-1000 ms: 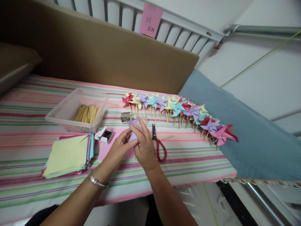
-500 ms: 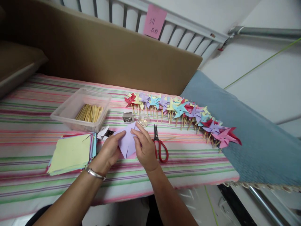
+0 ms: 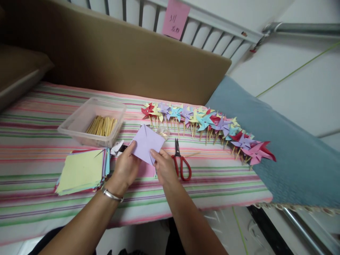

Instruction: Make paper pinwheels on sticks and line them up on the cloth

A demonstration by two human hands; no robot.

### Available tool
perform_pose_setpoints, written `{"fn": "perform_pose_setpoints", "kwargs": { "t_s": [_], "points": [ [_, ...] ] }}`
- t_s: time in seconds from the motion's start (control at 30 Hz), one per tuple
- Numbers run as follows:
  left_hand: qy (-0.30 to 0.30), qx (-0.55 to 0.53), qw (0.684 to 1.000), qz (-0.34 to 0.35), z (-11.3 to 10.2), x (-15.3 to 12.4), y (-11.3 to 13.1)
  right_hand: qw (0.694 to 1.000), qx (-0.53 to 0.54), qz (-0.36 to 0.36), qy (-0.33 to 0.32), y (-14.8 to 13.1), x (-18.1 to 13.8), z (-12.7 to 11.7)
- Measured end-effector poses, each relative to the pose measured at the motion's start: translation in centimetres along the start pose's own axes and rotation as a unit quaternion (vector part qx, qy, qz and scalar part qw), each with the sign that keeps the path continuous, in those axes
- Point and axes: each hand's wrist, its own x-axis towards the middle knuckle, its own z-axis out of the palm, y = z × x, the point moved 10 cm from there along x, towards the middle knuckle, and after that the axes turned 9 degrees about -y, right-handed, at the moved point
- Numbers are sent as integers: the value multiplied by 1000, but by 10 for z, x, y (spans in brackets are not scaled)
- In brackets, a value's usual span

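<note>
Lilac paper square (image 3: 147, 143) is held above the middle of the striped cloth (image 3: 212, 177). Left hand (image 3: 126, 169) pinches its left corner, right hand (image 3: 164, 170) its lower corner. Advisable: light pinches at the corners only, sheet flat. Red scissors (image 3: 180, 164) lie just right.

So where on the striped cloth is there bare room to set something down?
Bare: the striped cloth between scissors, pinwheels and near edge; also left of the stick tub. Crowded: between tub, paper stack and scissors, where left hand and right hand hold the lilac square.
</note>
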Motion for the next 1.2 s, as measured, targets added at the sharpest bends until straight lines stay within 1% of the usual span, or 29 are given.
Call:
{"fn": "perform_pose_setpoints", "kwargs": {
  "t_s": [0.13,0.23,0.33,0.4,0.47,0.5,0.53,0.57,0.6,0.63,0.67,0.7,0.73,0.77,0.8,0.87,0.93,1.03,1.2],
  "points": [
    [-41,20,999,-5,8,-1,-2,1000,9,-24,17,-3,0,-3],
    [-46,64,997,-5,8,-1,-5,999,18,-28,18,-1,0,-5],
    [-27,96,995,11,1,0,-6,1000,6,-19,4,5,1,-2],
    [5,105,994,21,-7,0,-5,1000,-18,-17,-8,8,2,0],
    [33,105,994,27,-15,0,-3,997,-70,-28,-15,4,2,1],
    [43,103,993,33,-18,0,-1,992,-113,-48,-4,-3,0,-1],
    [50,100,993,39,-19,1,1,982,-169,-84,17,-14,-2,-4],
    [57,97,993,45,-21,1,4,961,-236,-136,44,-30,-8,-5],
    [64,94,992,51,-22,1,6,928,-308,-198,68,-47,-16,-3],
    [70,91,992,54,-23,1,9,885,-379,-260,80,-63,-25,4],
    [75,88,992,55,-24,1,11,837,-442,-314,75,-73,-35,16],
    [77,84,992,56,-25,2,13,793,-495,-352,53,-78,-42,29],
    [77,79,992,58,-26,2,15,755,-538,-374,20,-77,-46,41],
    [77,75,992,61,-26,3,18,727,-569,-383,-14,-73,-49,52],
    [76,71,992,64,-27,3,20,707,-592,-384,-47,-68,-50,60],
    [78,69,992,71,-29,4,23,684,-619,-373,-96,-56,-50,70],
    [82,66,991,77,-31,5,26,675,-632,-360,-119,-47,-48,73],
    [84,62,991,79,-31,5,26,677,-638,-349,-111,-45,-45,71],
    [72,84,991,70,-28,4,22,694,-622,-352,-91,-49,-45,67]
  ]
}}
